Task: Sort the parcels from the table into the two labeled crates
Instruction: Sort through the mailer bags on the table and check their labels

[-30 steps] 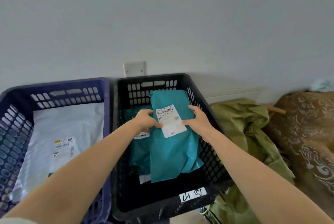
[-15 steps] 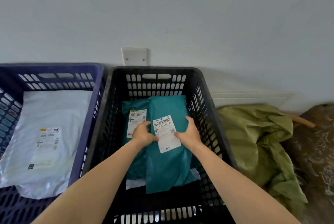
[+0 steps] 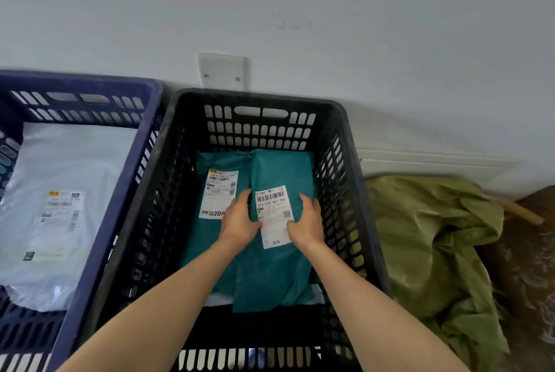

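Note:
A teal parcel [image 3: 279, 275] with a white barcode label lies in the black crate [image 3: 258, 97], overlapping a second teal parcel [image 3: 207, 239] on its left. My left hand [image 3: 238, 221] holds the top parcel's left edge, thumb by the label. My right hand [image 3: 307, 221] holds its right edge, with the thumb on the label's corner. Left of the black crate stands the blue crate [image 3: 90, 80], with a silver-white parcel [image 3: 60, 167] inside it.
Both crates stand side by side against a pale wall with a white wall plate [image 3: 222, 71]. A crumpled olive-green bag [image 3: 426, 236] lies right of the black crate, and brown patterned fabric [image 3: 528, 266] is beyond it. The table is out of view.
Both hands have lowered the teal parcel from above the black crate down onto the other teal parcel inside. My view has moved closer over the crate.

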`<state>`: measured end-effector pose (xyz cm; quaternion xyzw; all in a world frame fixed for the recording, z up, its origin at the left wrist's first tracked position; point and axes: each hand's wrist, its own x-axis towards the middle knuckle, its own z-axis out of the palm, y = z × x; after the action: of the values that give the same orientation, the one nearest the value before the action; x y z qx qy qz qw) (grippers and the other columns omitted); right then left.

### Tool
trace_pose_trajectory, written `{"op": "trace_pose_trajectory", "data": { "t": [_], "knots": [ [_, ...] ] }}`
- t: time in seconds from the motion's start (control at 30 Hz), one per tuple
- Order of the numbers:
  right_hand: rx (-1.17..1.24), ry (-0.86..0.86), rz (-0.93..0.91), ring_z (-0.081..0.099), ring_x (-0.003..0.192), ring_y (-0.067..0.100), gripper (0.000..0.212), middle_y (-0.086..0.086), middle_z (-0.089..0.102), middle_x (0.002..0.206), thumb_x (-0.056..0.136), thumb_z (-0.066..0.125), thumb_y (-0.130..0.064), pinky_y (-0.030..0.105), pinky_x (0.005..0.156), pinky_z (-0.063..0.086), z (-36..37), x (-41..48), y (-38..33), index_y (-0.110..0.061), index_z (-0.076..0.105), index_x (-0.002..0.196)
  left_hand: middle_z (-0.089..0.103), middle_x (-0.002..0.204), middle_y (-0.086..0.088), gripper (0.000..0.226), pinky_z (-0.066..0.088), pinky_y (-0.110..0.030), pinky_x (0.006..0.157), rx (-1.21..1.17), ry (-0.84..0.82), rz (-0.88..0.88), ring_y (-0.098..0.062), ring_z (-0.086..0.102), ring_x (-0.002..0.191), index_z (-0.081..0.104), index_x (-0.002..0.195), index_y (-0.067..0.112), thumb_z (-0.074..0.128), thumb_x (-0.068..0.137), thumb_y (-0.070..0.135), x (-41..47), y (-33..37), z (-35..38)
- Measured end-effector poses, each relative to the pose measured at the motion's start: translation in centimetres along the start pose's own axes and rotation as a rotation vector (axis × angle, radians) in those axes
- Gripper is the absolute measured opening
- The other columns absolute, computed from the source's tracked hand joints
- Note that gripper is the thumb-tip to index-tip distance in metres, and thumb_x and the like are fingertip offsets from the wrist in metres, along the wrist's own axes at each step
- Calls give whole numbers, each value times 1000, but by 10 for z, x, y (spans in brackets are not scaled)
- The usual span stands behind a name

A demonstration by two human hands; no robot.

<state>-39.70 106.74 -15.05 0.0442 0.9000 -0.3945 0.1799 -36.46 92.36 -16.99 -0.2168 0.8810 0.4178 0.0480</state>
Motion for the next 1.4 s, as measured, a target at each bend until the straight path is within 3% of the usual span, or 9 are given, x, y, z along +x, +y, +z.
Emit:
{"op": "trace_pose_trajectory", "data": {
  "t": [0.07,0.17,0.27,0.37,0.73,0.9,1.2,1.4],
  "knots": [
    [-84,-19,-15,10,148,27,69,11,-1,162,92,50,-5,36,120,17,3,2,0,-19,20,153,43,139,-7,74,40,-38,102,207,50,129,-24,41,126,31,147,20,71,84,17,-4,-4,-1],
    [-363,34,-133,-3,150,25,66,9,-14,162,98,46,-23,40,121,13,10,1,4,-20,12,155,23,157,-4,60,15,-41,117,612,61,358,-23,17,145,25,151,22,50,97,30,-8,-11,2],
    [-591,62,-243,-11,149,23,63,8,-18,161,102,33,-37,41,121,2,16,0,14,-21,2,155,-4,162,4,57,-8,-50,117,754,-35,359,-21,-9,149,9,154,27,24,102,45,-10,-20,7],
    [-664,32,-198,-12,149,22,64,8,-15,162,102,23,-46,41,119,-7,20,4,18,-22,-3,155,-12,161,9,59,-16,-50,114,772,-84,332,-18,-17,147,0,154,31,14,101,52,-10,-27,12],
    [-523,24,-133,-7,149,21,63,5,-13,162,103,28,-40,39,121,-1,31,16,25,-22,-2,155,-11,161,10,59,-16,-49,116,753,-180,281,-16,-12,148,-7,153,33,14,101,53,-1,-31,20],
    [-388,125,-86,4,149,23,63,6,2,163,97,42,-32,40,121,3,32,17,12,-21,15,154,-9,161,10,60,-10,-48,117,697,-204,279,-16,-9,149,-2,153,34,20,100,53,-7,-26,11],
    [-227,136,-133,10,148,24,60,10,11,162,95,49,-29,40,121,8,29,15,-15,-17,28,150,-4,162,6,58,-3,-44,120,776,-100,258,-18,-5,149,3,154,31,21,102,49,-19,-9,-40],
    [-22,11,-281,11,149,17,55,-3,11,163,99,50,-26,38,118,19,18,12,-53,-20,32,150,2,162,6,53,1,-39,120,727,58,383,-16,-2,149,14,154,27,26,104,41,-28,29,-90]
  ]
}}
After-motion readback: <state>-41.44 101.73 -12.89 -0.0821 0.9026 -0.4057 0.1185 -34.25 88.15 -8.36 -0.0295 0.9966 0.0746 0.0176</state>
